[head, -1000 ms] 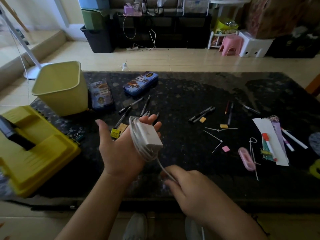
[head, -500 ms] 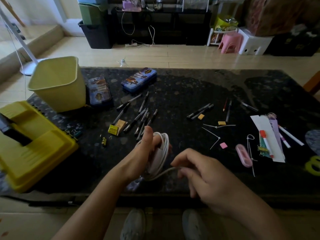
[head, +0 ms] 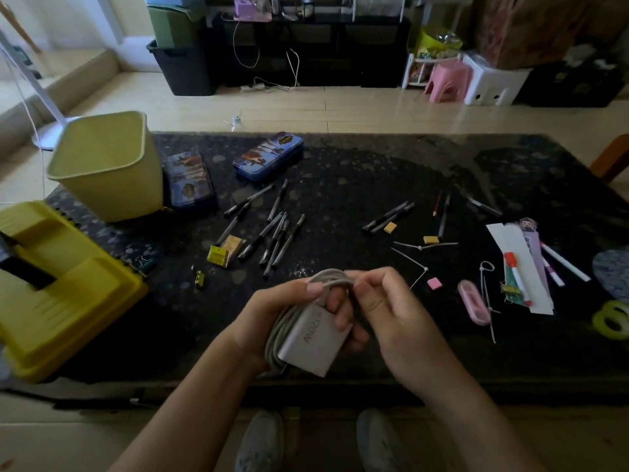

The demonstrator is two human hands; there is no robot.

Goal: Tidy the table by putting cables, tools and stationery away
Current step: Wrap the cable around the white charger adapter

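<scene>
Head cam: person's view down onto black speckled stone table point(head: 374, 172); grey shoes point(head: 262, 441) show below its near edge.
White square plastic charger brick point(head: 313, 342): held tilted in the air over table's near edge, centre frame; grey lettering on its face.
Grey-white round cable point(head: 326, 279): wound in tight loops round charger brick, over its top & down its L side.
L hand point(head: 272, 311): behind & under charger brick, fingers curled round brick + loops, thumb on top of coil; full grip.
R hand point(head: 391, 311): just R of charger brick, thumb & forefinger pinching cable at top of coil, other fingers curled in.
Dark ballpoint pens point(head: 275, 236): loose bunch flat on table just beyond charger brick; two more beyond it to R.
Black-and-gold metal binder clip point(head: 199, 279): on table, L of charger brick.
Small yellow-and-tan box point(head: 223, 255): beyond-L of charger brick.
Two blue printed metal pencil tins point(head: 269, 156): lids on, beyond charger brick to L, farther off than pens.
Pale green square plastic bin point(head: 105, 165): upright, well L & beyond charger brick.
Yellow plastic toolbox point(head: 58, 291) w/ black handle: well L of charger brick, lid down.
White plastic cable ties point(head: 425, 247): beyond-R of charger brick, apart from it.
Pink square eraser point(head: 434, 283): R of charger brick, just past R hand.
White marker w/ red cap point(head: 515, 274): far R of charger brick, lying on white paper strips point(head: 500, 240).
Green-handled scissors point(head: 612, 318): farthest R of charger brick, cut off by frame edge.
</scene>
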